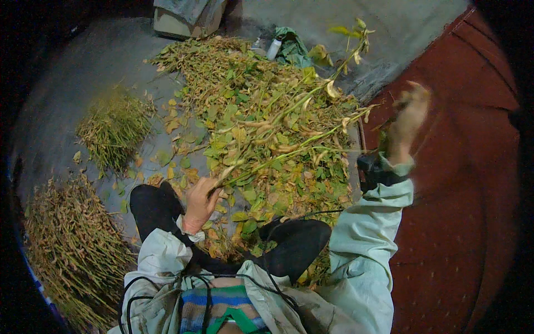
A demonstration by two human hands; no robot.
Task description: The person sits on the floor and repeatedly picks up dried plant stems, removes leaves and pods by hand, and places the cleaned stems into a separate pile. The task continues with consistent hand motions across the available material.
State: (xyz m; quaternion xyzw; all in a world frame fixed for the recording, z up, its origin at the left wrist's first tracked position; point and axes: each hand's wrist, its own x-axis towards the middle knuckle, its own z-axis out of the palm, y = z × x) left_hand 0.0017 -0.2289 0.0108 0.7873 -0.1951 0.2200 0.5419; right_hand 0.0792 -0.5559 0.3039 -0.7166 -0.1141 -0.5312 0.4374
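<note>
My left hand (203, 204) is closed around the base of a few soybean stalks (275, 156). They fan out up and to the right, with pale pods and some yellow-green leaves on them. My right hand (409, 119) is raised at the right, beyond the tips of the lower stalks. It is blurred, and I cannot tell whether its fingers hold anything. Beneath the stalks spreads a heap of loose soybean plants and leaves (233, 83), green, yellow and brown.
Two bundles of dried stalks lie at my left, a smaller one (117, 129) and a larger one (75, 246). Beyond the heap are a box (173, 23), a white bottle (273, 49) and a green cloth (296, 48). A dark red surface (450, 200) borders the right side.
</note>
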